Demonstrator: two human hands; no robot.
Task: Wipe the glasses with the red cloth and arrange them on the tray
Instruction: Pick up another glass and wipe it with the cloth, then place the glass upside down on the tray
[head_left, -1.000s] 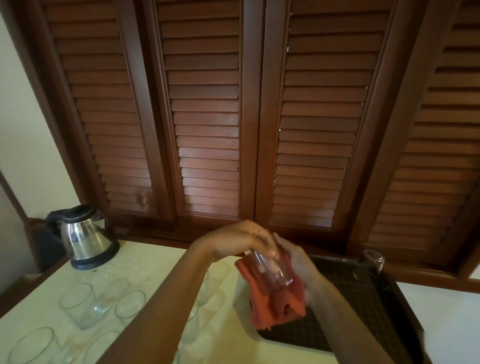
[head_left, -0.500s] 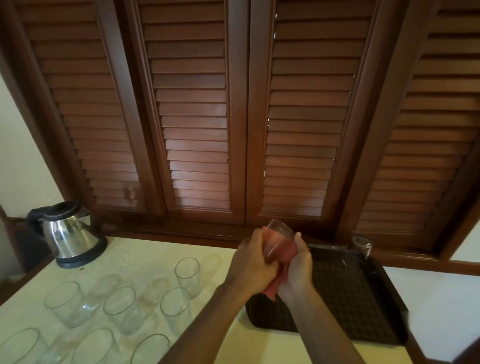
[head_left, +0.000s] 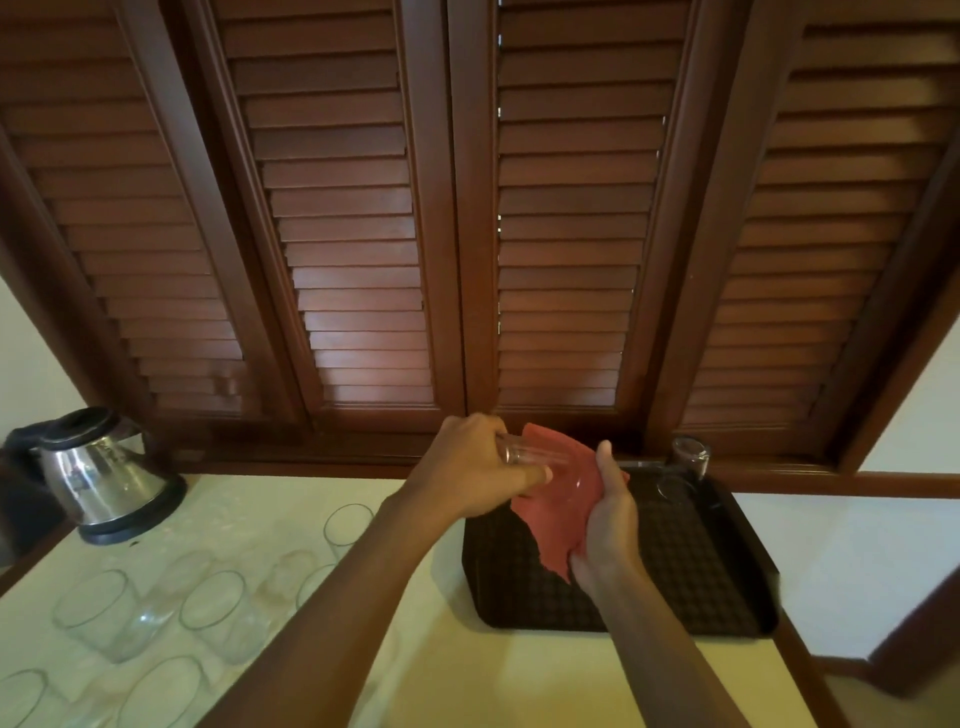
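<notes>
My left hand (head_left: 475, 470) grips a clear glass (head_left: 524, 457) by its base, lying roughly sideways above the tray's near left corner. My right hand (head_left: 608, 525) holds the red cloth (head_left: 563, 499) against the other end of that glass. The dark patterned tray (head_left: 691, 571) lies on the counter at the right. One glass (head_left: 688, 457) stands upside down in the tray's far right corner. Several other clear glasses (head_left: 213, 608) stand upright on the pale counter at the left.
A steel electric kettle (head_left: 98, 475) on its black base stands at the counter's far left. Brown louvred shutters (head_left: 363, 234) close off the wall behind the counter. The counter's right edge drops away just past the tray.
The glass has tipped from mouth-up to lying sideways between my hands. The cloth has spread out over its right end and my right palm. The view has shifted a little.
</notes>
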